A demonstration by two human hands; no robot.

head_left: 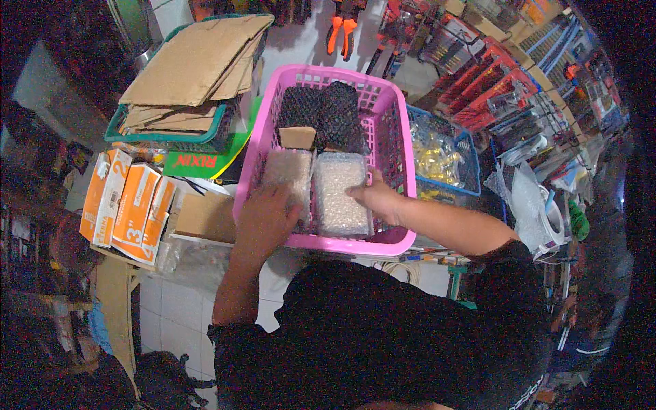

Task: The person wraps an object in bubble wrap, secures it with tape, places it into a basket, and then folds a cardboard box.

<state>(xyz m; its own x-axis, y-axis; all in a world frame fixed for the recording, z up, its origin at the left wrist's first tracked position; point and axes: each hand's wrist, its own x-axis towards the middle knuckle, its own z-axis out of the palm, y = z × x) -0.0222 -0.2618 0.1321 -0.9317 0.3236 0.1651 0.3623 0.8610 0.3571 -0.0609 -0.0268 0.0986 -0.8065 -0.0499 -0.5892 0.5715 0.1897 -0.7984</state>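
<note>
Two packages in bubble wrap lie side by side in the near half of a pink plastic basket (pixel 408 154). My right hand (pixel 380 199) grips the right-hand bubble-wrapped package (pixel 342 188), thumb on its top and fingers down its right side. Over the near end of the left-hand bubble-wrapped package (pixel 288 167) rests my left hand (pixel 268 213), its fingers laid loosely across the wrap. Two packages in black bubble wrap (pixel 339 113) fill the far part of the basket. A small brown cardboard piece (pixel 298 138) stands between the black and clear-wrapped packages.
A green basket (pixel 222 123) piled with flattened cardboard (pixel 198 61) stands at the far left. Orange-and-white boxes (pixel 137 212) sit nearer. At the right is a blue basket (pixel 471 164) of brass-coloured parts. Orange-handled pliers (pixel 342 34) lie beyond the pink basket.
</note>
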